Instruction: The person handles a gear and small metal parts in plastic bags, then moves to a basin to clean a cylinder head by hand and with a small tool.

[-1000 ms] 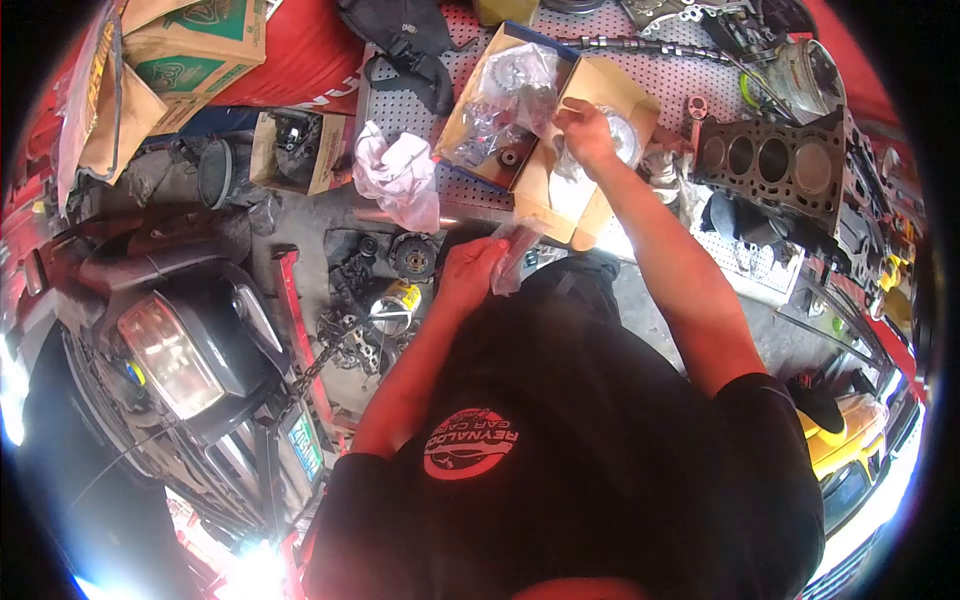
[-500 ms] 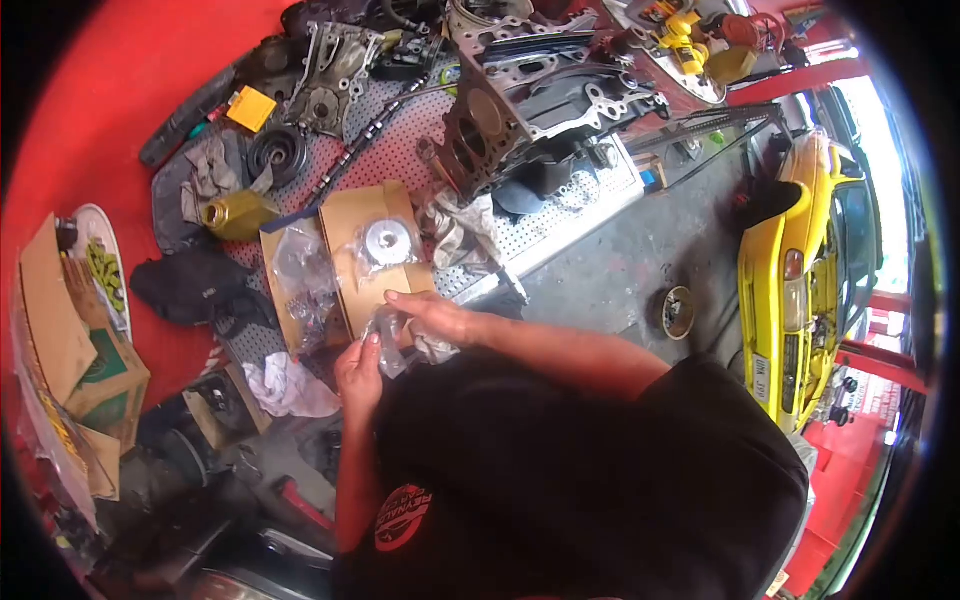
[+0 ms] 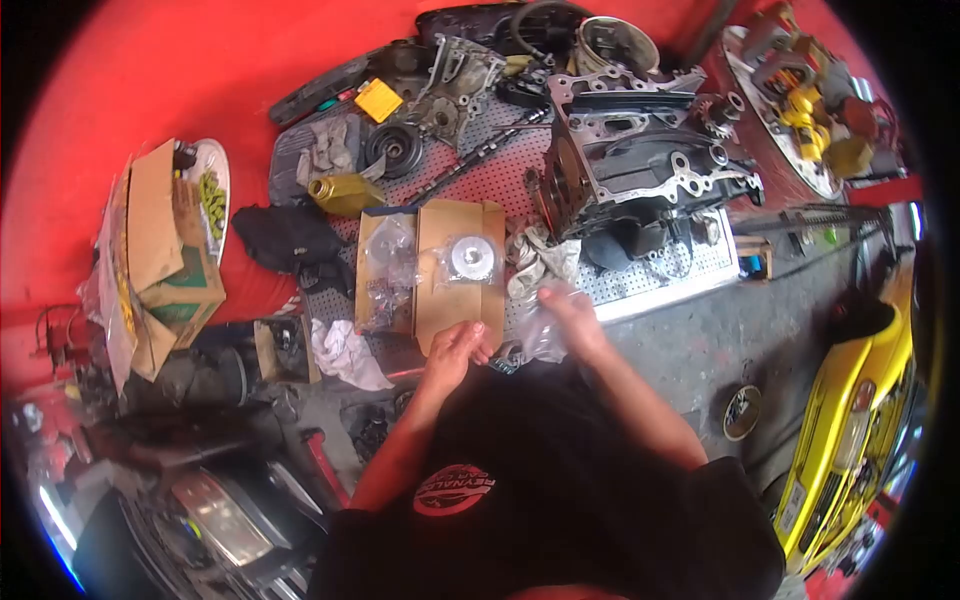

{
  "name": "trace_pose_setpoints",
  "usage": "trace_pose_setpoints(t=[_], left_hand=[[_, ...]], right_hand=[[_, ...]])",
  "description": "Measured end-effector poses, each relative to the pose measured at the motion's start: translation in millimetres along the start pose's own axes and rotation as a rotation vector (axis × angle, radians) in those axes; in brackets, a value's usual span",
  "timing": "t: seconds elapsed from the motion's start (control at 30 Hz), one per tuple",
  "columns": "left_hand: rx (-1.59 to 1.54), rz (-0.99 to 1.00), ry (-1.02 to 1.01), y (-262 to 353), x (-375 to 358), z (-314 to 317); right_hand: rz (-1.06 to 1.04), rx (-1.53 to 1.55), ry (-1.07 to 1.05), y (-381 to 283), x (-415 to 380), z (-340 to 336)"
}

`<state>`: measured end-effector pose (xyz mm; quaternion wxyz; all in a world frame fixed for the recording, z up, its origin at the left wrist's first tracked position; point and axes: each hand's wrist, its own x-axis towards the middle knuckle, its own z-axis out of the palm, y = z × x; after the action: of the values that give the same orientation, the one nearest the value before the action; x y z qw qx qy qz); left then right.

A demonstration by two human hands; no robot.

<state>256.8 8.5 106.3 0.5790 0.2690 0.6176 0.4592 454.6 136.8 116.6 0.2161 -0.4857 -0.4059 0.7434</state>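
Seen from above at a perforated metal workbench (image 3: 640, 285) in a red-walled car workshop. Right hand (image 3: 568, 312) closed on a crumpled clear plastic bag (image 3: 543, 335), held just off the near edge of the bench, right of an open cardboard box (image 3: 440, 300). Left hand (image 3: 455, 350) at the near edge of that box, fingers curled loosely and touching the cardboard flap; whether anything is gripped there cannot be told. In the box, a round metal pulley (image 3: 470, 258) wrapped in clear plastic, with more bagged parts (image 3: 385, 270) in the left half. Just right of the box, a crumpled grey rag (image 3: 540, 258); beyond it, a bare engine block (image 3: 640, 165) on its side. Far left on the bench, a brass-coloured oil filter (image 3: 345, 193) and a black pulley (image 3: 392, 148). At far right, a yellow car (image 3: 850, 420).
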Motion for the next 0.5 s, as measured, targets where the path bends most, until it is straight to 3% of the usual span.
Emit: trace_pose_setpoints(t=[0.13,0.27,0.37,0.4,0.47,0.5], left_hand=[[-0.128,-0.076,0.117,-8,7,18],[0.015,-0.041,0.032,-14,12,6],[0.661,0.332,0.266,-31,25,-38],[0.672,0.309,0.298,-36,29,-64],[1.140,0.262,0.485,-51,46,-120],[1.169,0.216,0.497,-56,55,-147]], right_hand=[[-0.001,0.185,-0.038,-17,-2,-37],[0.166,0.342,0.078,15,-11,-25],[0.225,0.282,0.199,24,-27,19],[0.259,0.341,0.153,21,-34,35],[0.307,0.283,0.201,27,-44,73],[0.324,0.256,0.221,28,-45,91]])
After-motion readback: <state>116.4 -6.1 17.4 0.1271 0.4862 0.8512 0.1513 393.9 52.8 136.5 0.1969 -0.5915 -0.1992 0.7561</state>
